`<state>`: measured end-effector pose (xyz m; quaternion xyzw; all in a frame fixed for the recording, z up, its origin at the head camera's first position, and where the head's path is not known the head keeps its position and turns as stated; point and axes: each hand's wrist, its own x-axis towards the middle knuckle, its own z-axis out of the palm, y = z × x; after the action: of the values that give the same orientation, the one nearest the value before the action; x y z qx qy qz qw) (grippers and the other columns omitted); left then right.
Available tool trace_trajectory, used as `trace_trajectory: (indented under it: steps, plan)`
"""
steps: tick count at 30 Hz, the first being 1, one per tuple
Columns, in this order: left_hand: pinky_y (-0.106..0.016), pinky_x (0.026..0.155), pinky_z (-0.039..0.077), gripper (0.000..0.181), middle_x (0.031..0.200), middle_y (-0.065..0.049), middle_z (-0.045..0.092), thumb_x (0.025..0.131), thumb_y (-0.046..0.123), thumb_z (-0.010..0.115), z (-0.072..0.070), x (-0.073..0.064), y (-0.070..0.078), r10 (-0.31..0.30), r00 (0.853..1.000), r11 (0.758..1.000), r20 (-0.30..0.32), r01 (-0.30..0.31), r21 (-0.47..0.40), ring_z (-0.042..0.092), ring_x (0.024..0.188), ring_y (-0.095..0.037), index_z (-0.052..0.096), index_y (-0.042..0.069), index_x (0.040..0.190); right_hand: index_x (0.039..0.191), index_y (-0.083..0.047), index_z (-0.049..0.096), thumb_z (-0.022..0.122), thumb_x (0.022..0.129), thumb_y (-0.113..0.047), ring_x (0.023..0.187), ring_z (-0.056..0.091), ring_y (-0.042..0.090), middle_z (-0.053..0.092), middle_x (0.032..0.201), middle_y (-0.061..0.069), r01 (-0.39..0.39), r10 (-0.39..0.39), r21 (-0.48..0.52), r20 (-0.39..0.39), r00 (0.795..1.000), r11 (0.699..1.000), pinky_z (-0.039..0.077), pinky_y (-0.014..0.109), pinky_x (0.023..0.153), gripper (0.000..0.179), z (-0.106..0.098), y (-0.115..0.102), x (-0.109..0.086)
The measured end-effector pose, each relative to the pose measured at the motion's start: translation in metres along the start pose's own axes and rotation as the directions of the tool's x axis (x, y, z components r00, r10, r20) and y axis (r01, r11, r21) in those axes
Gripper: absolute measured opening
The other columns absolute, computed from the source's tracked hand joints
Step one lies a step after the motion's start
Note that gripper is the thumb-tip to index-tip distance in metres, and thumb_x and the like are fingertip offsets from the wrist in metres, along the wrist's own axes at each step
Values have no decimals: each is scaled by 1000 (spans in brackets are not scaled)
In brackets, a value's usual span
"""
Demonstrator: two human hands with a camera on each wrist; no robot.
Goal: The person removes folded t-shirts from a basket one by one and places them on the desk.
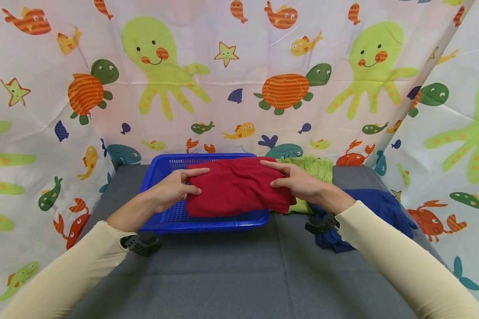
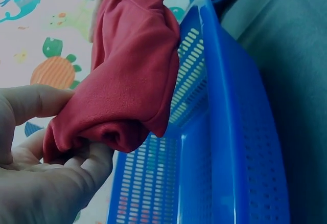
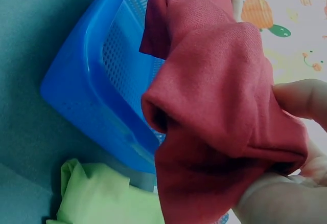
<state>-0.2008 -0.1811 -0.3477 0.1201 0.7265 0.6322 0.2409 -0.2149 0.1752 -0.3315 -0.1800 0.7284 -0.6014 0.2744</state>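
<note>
A folded red cloth (image 1: 235, 188) is stretched between both hands, above the blue plastic basket (image 1: 207, 225). My left hand (image 1: 173, 189) pinches its left end, thumb on one side and fingers curled underneath, as the left wrist view shows. At the opposite end my right hand (image 1: 303, 181) grips the cloth (image 3: 214, 91) between thumb and fingers. The fabric is folded into layers, with a rolled edge at the left end and a loose flap hanging at the right. Perforated walls and part of the basket's floor show beneath it; the rest is hidden by the cloth.
Right of the basket lies a lime green cloth (image 1: 321, 170), partly behind my right hand. Farther right is a crumpled dark blue cloth (image 1: 383, 210). All rest on a grey covered surface (image 1: 223, 274). A curtain printed with sea animals (image 1: 231, 119) encloses the back and sides.
</note>
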Motion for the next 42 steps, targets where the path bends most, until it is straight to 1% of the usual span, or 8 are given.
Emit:
trace_trajectory:
  steps: [5,11,17,19,24,27,36,42]
  plan:
    - [-23,84,58,69,152,-21,38,97,-4,56,9,1,0,0,1000,1000,-7,-1,-15,54,119,-22,33,13,159,163,-18,23,51,99,2,128,46,25,29,160,17,6,-6,-1,3,1000,1000,56,26,90,73,-5,0,-7]
    - [-22,88,54,70,157,-20,31,96,-5,56,19,1,-5,5,1000,1000,24,-5,-27,46,131,-27,32,13,160,163,-19,23,51,99,2,129,45,24,30,159,15,6,-6,0,4,1000,1000,57,26,89,73,-10,3,-15]
    - [-22,82,53,73,154,-20,35,95,-7,56,30,1,-4,8,999,999,43,-7,-38,51,116,-22,31,15,160,163,-19,24,53,99,0,128,47,22,30,158,14,-3,3,-2,1,1000,1000,57,27,91,72,-19,6,-27]
    - [-22,83,54,74,155,-19,35,94,-7,56,34,3,-3,12,999,999,52,-10,-44,51,118,-23,31,16,160,163,-19,23,53,99,0,128,47,22,31,158,15,-8,8,-3,3,1000,1000,57,28,91,73,-23,6,-31]
    - [-25,88,56,77,159,-17,32,93,-8,54,46,5,-1,22,997,997,80,-16,-76,46,133,-29,28,17,161,163,-19,23,55,99,-3,132,42,23,25,162,14,-12,12,-30,0,1000,999,56,27,94,73,-33,5,-39]
    - [-27,90,57,79,160,-16,31,92,-10,53,53,6,1,23,995,996,94,-15,-91,45,136,-32,27,17,162,162,-19,24,56,100,-4,133,41,22,23,164,14,-8,8,-52,1,1000,999,55,26,95,72,-39,6,-44]
    - [-28,89,57,79,159,-15,32,91,-10,52,79,14,10,54,994,993,92,-44,-108,49,132,-32,29,17,161,162,-19,24,57,100,-7,131,48,15,29,159,9,-4,2,-80,-18,1000,997,55,27,98,71,-56,11,-63]
    - [-28,90,57,79,160,-16,33,91,-12,51,94,16,9,65,992,990,105,-51,-129,50,132,-30,29,16,161,162,-18,25,58,100,-8,131,48,13,26,160,8,-12,10,-105,-19,1000,994,54,27,99,70,-63,15,-75]
